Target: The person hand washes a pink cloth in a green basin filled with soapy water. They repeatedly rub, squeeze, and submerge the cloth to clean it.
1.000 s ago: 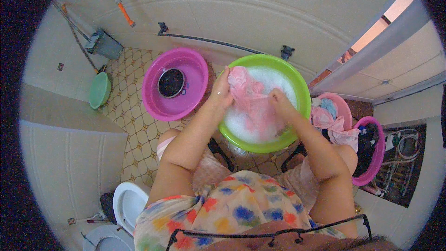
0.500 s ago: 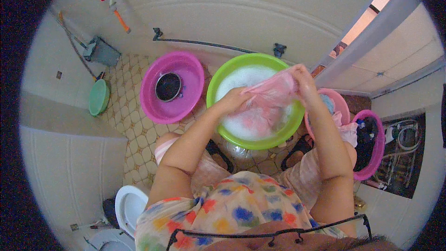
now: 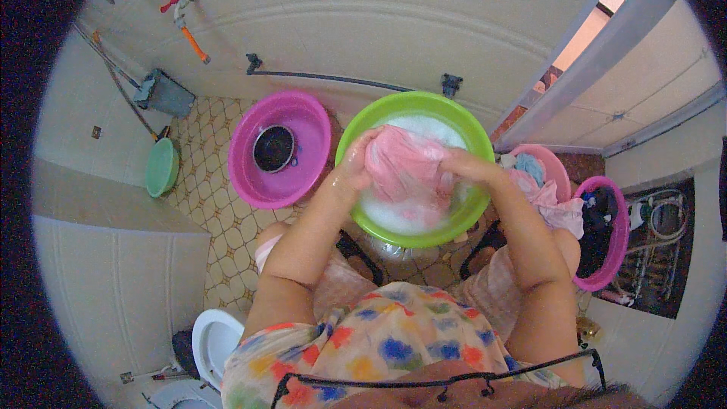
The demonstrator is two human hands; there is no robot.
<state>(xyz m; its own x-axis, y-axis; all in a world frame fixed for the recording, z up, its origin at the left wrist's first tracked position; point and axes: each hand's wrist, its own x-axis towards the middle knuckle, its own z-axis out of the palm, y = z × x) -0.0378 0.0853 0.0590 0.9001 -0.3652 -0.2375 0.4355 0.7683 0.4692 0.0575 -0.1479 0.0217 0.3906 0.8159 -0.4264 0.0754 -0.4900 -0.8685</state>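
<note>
A wet pink garment (image 3: 407, 163) is stretched between my two hands, low over a green basin (image 3: 363, 221) of white suds (image 3: 397, 216). Its lower part trails into the foam. At the garment's left end, my left hand (image 3: 356, 160) is closed on the cloth near the basin's left rim. My right hand (image 3: 466, 168) grips the other end, inside the right rim, with its fingertips partly hidden by the fabric. Which kind of garment it is, I cannot tell.
Left of the green basin stands a magenta basin (image 3: 241, 174) with a dark round bowl (image 3: 273, 148) in it. On the right are a pink basin (image 3: 556, 167) of clothes and another magenta basin (image 3: 619, 238) holding dark clothes. A toilet (image 3: 203, 341) is at lower left.
My right hand has come down and inward from over the basin's upper right rim. My left hand has shifted left, and the pink garment now hangs lower and bunched.
</note>
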